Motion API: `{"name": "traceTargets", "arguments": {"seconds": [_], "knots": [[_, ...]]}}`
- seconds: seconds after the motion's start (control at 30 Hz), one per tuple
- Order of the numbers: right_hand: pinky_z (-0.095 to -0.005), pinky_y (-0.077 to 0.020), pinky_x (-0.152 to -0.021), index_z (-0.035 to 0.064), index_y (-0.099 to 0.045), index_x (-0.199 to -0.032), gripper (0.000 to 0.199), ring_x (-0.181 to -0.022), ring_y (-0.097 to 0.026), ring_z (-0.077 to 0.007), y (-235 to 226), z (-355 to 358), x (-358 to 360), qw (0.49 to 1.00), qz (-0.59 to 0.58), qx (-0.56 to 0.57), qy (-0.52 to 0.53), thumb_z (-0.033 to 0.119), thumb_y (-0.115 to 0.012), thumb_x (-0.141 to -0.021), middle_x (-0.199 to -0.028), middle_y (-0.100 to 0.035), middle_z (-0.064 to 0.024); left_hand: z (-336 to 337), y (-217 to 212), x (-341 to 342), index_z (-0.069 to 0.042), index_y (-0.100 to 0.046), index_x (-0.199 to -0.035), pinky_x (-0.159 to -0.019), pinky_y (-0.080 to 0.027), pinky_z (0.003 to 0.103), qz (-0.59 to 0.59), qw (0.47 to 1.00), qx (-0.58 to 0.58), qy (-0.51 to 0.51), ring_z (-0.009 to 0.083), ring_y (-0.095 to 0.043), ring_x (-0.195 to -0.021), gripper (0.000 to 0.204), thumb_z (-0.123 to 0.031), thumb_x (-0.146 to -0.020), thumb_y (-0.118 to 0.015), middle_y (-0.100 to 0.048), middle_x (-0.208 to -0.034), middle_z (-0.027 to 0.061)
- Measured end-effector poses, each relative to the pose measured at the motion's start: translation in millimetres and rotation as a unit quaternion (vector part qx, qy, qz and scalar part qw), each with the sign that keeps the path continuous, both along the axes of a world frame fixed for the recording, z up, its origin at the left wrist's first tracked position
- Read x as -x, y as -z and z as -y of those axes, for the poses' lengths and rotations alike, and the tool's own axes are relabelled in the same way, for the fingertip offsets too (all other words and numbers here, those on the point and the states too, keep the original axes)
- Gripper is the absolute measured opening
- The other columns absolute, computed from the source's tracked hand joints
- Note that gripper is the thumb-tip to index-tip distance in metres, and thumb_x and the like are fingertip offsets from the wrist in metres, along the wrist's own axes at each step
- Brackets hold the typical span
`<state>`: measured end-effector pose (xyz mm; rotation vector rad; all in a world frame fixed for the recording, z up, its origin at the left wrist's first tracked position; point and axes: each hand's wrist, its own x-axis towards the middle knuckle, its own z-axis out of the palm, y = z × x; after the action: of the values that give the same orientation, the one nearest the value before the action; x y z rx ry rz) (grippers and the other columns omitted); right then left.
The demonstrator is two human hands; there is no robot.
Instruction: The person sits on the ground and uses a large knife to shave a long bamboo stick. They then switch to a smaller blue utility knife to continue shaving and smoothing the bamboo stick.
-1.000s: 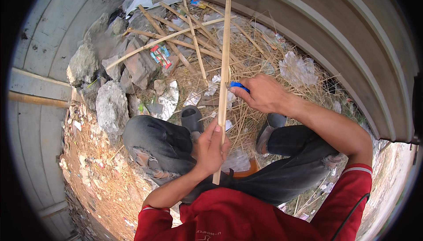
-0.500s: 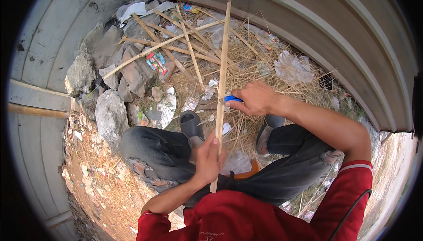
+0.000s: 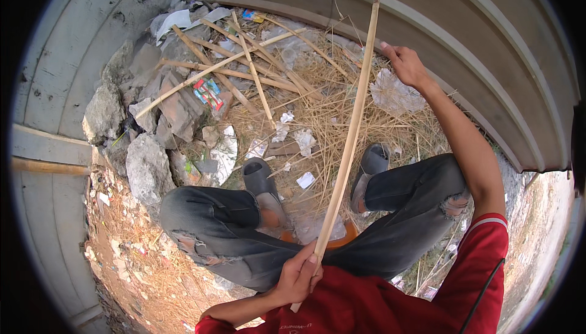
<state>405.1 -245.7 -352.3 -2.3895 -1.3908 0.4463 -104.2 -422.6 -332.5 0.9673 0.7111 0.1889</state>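
Filling the upper right of the frame, a ribbed wall (image 3: 488, 47) curves round, while a grey panelled wall (image 3: 55, 71) takes up the left edge. Your ripped dark jeans (image 3: 207, 212) spread across the lower middle. A long wooden strip (image 3: 350, 151) slants from the bottom centre to the top, right of centre. Shorter wooden strips (image 3: 201, 78) lie crisscrossed left of the upper centre, next to rough grey stones (image 3: 148, 169). Your dark slide sandals (image 3: 261, 175) sit either side of the middle. Low in the centre, your left hand (image 3: 297, 276) is closed around the long strip near its lower end. Right of the upper centre, your right hand (image 3: 406, 65) is partly curled just beside that strip; I cannot tell whether it holds anything. Near it lies crumpled clear plastic (image 3: 395, 95), and upper left of centre, a small red-and-teal wrapper (image 3: 209, 94).
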Motion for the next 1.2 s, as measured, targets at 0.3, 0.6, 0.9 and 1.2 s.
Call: {"name": "traceTargets", "arguments": {"seconds": [0.3,0.6,0.9,1.2], "knots": [[-0.0507,-0.0467,-0.066,-0.0030,-0.069,-0.092,0.056,-0.066,-0.059,-0.0447,-50,13,125,0.954,-0.095,-0.045,-0.281,0.049,-0.051,-0.105,-0.066,-0.060,-0.0232,-46,13,-28,-0.005,-0.029,-0.160,-0.043,-0.029,0.023,0.135,0.979,0.078,-0.132,0.0040,-0.029,-0.042,0.057,-0.018,-0.108,-0.049,-0.035,-0.057,-0.0053],[-0.0541,-0.0520,-0.065,-0.0003,-0.067,-0.094,0.044,-0.067,-0.064,-0.0466,-64,70,215,0.886,-0.160,0.045,-0.433,0.041,-0.055,-0.103,-0.067,-0.062,-0.0244,-78,-10,-48,-0.011,-0.033,-0.159,-0.042,-0.024,0.022,0.157,0.926,0.269,-0.215,0.0037,-0.030,-0.042,0.059,-0.009,-0.102,-0.044,-0.030,-0.058,-0.0073],[-0.0542,-0.0545,-0.066,0.0014,-0.069,-0.096,0.048,-0.067,-0.067,-0.0454,-52,91,232,0.888,-0.160,0.039,-0.429,0.046,-0.052,-0.104,-0.064,-0.063,-0.0226,-72,-6,-58,-0.012,-0.035,-0.158,-0.039,-0.023,0.022,0.135,0.890,0.340,-0.271,0.0047,-0.028,-0.040,0.061,-0.008,-0.098,-0.045,-0.032,-0.059,-0.0063],[-0.0541,-0.0545,-0.065,0.0013,-0.070,-0.098,0.050,-0.067,-0.067,-0.0456,-40,98,229,0.880,-0.141,0.051,-0.450,0.048,-0.052,-0.104,-0.065,-0.065,-0.0221,-61,-12,-45,-0.007,-0.030,-0.160,-0.040,-0.024,0.022,0.110,0.950,0.166,-0.239,0.0047,-0.025,-0.040,0.066,-0.004,-0.095,-0.043,-0.029,-0.056,-0.0065]]}}
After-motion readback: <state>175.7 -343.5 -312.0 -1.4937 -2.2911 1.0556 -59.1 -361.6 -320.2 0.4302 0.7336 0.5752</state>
